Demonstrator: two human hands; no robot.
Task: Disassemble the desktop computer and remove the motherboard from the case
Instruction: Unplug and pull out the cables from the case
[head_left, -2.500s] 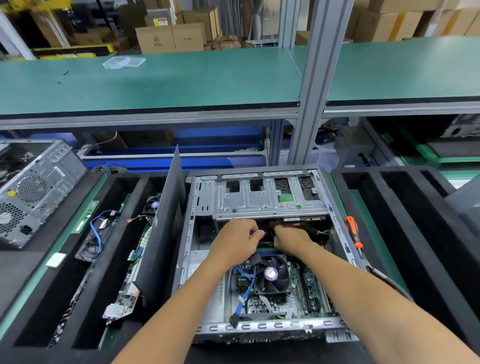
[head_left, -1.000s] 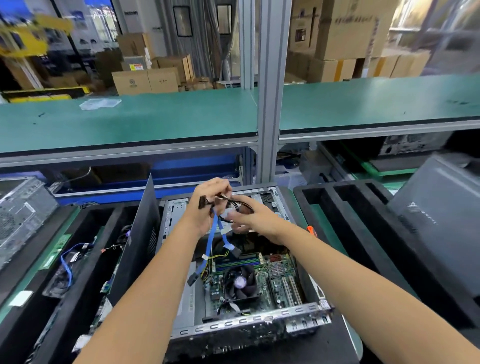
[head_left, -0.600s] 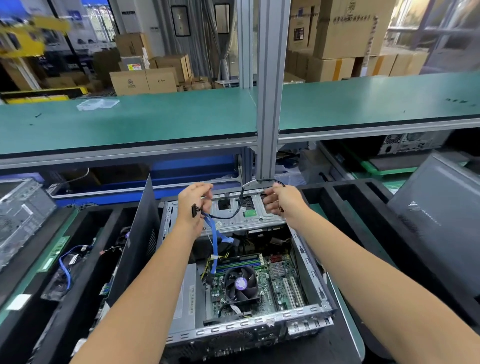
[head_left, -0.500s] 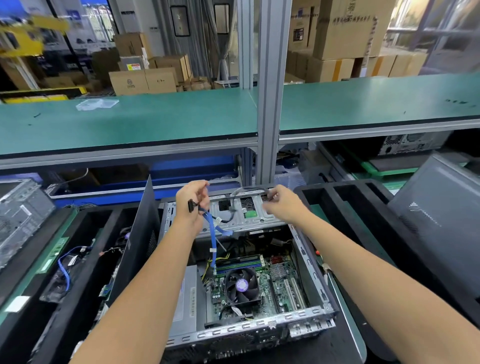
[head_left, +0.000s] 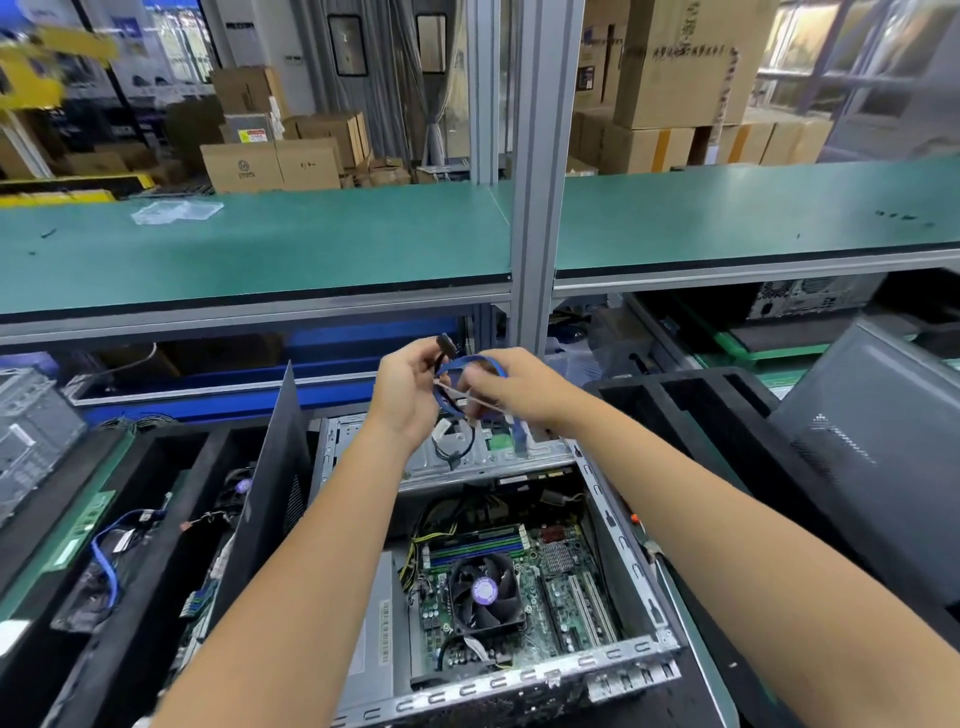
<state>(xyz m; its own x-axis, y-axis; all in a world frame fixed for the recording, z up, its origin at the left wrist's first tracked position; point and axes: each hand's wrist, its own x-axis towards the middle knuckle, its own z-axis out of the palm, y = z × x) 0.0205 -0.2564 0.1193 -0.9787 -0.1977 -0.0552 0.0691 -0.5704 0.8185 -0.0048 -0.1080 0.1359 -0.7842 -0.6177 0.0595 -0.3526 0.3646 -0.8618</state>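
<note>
Head view: both hands are raised over the far end of the open case (head_left: 631, 656), close together. The left hand (head_left: 410, 395) curls around a black connector and a loop of blue cable (head_left: 470, 364); the right hand (head_left: 511, 387) pinches the same loop, with a pale tie crossing between the fingers. Cable ends dangle blurred below the hands, and where they finish is hard to make out.

The motherboard (head_left: 558, 582) lies in the case on the near side, its black fan (head_left: 484, 592) in the middle with a round purple label whose print is too small to read. A white sticker on the grey box (head_left: 375, 639) left of the board carries lines I cannot read.

Far cartons (head_left: 270, 163) show a small round logo; a bigger carton (head_left: 675, 62) to the right bears a row of dark characters, not legible. One box wears a yellow and red warning label.

A black panel (head_left: 270, 493) stands upright left of the case and hides part of the foam tray (head_left: 171, 447) behind it, where another blue cable and boards lie. A grey panel (head_left: 872, 467) on the right is cut off by the frame edge.
</note>
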